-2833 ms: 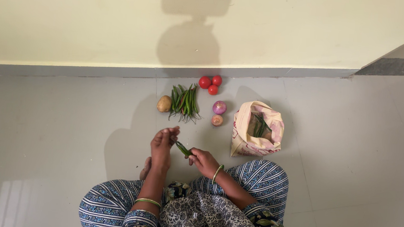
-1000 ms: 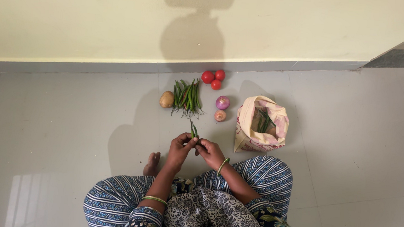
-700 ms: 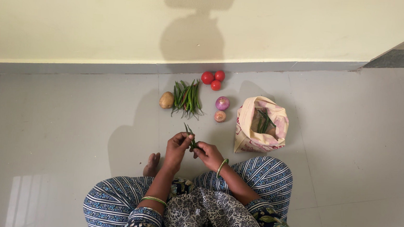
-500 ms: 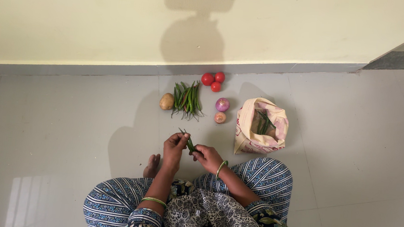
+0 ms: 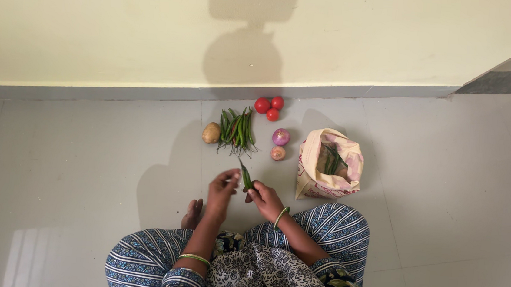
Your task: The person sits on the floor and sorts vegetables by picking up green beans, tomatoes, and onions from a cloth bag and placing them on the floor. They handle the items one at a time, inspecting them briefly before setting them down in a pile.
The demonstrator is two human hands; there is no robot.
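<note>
Green chillies [image 5: 245,177] are pinched upright in the fingertips of the right hand [image 5: 266,199], while the left hand [image 5: 222,187] sits just beside them with loosely curled fingers; whether it touches them I cannot tell. A cream and pink cloth bag [image 5: 328,164] stands open near the right knee, with more green pods inside, and a chilli pile [image 5: 236,130], potato [image 5: 211,133], onions [image 5: 280,137] and tomatoes [image 5: 268,107] lie along the wall. Half a second ago the chillies leaned left between both hands; now they point straight up.

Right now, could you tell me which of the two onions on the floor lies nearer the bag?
The purple onion. It sits slightly closer to the bag than the paler, brownish onion, which lies just in front of it, toward the person.
</note>
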